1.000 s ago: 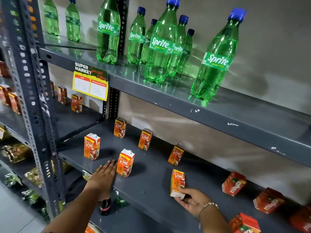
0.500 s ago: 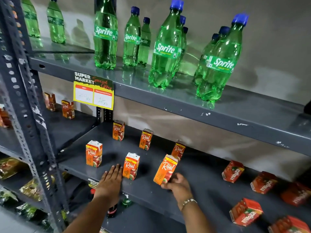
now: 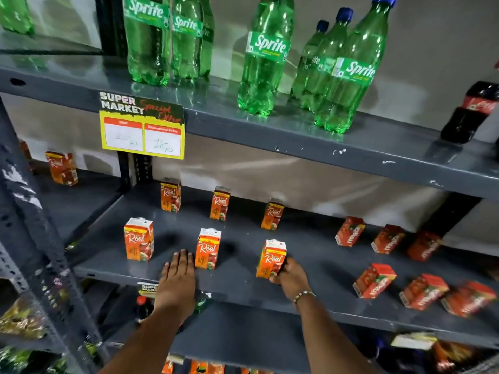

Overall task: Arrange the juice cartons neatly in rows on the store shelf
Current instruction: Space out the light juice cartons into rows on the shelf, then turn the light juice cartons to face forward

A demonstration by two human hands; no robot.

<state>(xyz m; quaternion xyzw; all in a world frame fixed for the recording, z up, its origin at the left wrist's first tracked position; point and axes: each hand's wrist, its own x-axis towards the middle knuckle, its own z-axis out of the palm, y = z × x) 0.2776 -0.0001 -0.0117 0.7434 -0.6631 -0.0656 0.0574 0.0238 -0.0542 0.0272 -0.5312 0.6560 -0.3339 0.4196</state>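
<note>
Six Real cartons upright in two rows on the middle shelf

I see my right hand with its grip pinched on the front-right Real carton, which now stands upright on the grey shelf; half a second ago it was tilted and lifted off the shelf. My left hand stays flat, fingers spread, palm down on the shelf's front edge, just beside the front-middle Real carton but holding nothing. The front-left Real carton stands apart to the left. Three more Real cartons line the back row. Red Maaza cartons lie tipped over at the right, blurred. Sprite bottles stand on the shelf above.
</note>
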